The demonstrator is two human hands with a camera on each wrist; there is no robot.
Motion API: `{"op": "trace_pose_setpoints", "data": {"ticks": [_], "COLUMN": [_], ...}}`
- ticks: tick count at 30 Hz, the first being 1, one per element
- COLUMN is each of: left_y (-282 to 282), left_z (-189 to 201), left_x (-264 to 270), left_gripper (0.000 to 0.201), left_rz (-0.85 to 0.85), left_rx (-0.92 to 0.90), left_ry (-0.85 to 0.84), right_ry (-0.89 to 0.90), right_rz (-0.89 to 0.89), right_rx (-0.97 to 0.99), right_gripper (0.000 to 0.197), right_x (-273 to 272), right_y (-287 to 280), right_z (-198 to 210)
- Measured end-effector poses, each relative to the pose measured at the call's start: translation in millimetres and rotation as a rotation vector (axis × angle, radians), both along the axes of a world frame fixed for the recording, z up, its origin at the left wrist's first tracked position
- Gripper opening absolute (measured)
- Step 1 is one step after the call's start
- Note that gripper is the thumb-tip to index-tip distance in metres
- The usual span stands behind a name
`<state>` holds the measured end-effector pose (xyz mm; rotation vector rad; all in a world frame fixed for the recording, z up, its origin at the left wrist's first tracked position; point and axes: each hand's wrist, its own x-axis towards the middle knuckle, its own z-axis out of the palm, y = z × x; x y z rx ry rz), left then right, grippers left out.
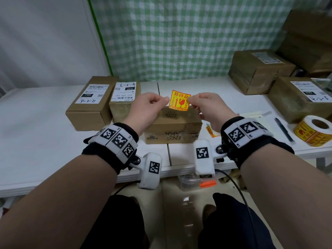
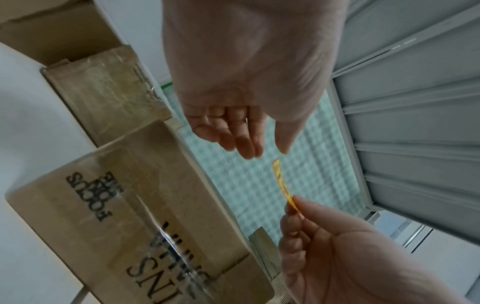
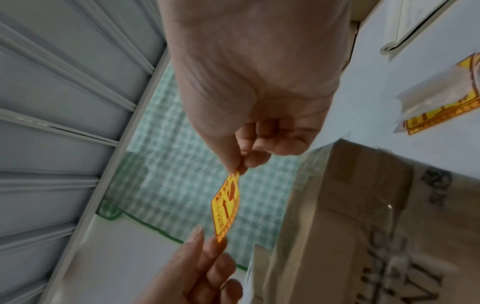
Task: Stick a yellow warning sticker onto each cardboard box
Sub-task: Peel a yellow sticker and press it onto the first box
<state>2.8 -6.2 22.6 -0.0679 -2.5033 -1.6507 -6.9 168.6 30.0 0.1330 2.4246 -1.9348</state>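
Above the "BAHA" box (image 1: 175,121) our right hand (image 1: 206,106) pinches the yellow sticker (image 1: 179,101). Only the left wrist view shows our left hand (image 2: 233,131) relaxed, just short of its edge.

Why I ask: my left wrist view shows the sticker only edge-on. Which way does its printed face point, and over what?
Observer: In the head view the red print on the yellow warning sticker faces the person. It hangs above the top of the INS BAHA cardboard box, not yet stuck.
Operator: Are more stickers at hand?
Observer: Yes, a sticker roll stands on the white table to the person's right, beside a black pen.
Operator: Do other boxes wait?
Observer: Two left boxes and two right boxes flank it. No yellow sticker shows on them.
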Motion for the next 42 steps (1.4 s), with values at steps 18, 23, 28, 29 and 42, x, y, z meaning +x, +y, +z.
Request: {"op": "trace_pose_setpoints", "data": {"ticks": [18,23,28,29,42], "left_y": [-2.7,-1.9,-0.6,0.3,11.9], "left_z": [-33.2,-41.5,-42.5,-40.8,-43.1], "left_x": [-23.8,-27.8,-26.0,-23.9,2.0], "left_gripper": [0.03,0.033,0.027,0.024,0.067], "left_rz": [0.1,0.106,0.11,0.123,-0.246], "left_rx": [-0.448,-0.514,-0.541,-0.548,-1.089], "left_ry": [-0.025,-0.004,0.049,0.064,0.074], "right_ry": [0.107,0.146,0.22,0.225,0.278], "right_rz": [-0.013,-0.007,-0.026,-0.034,0.35], "right_rx": [0.556,0.649,0.698,0.704,1.103], "right_gripper": [0.019,0.023,0.028,0.036,0.063], "right_x": [-19.7,-18.1,-14.1,-13.1,7.9], "right_y": [-22.7,-25.0,-22.8,-22.1,-26.5], "right_z": [-30.4,-36.0,-40.4,-40.8,-44.1]}}
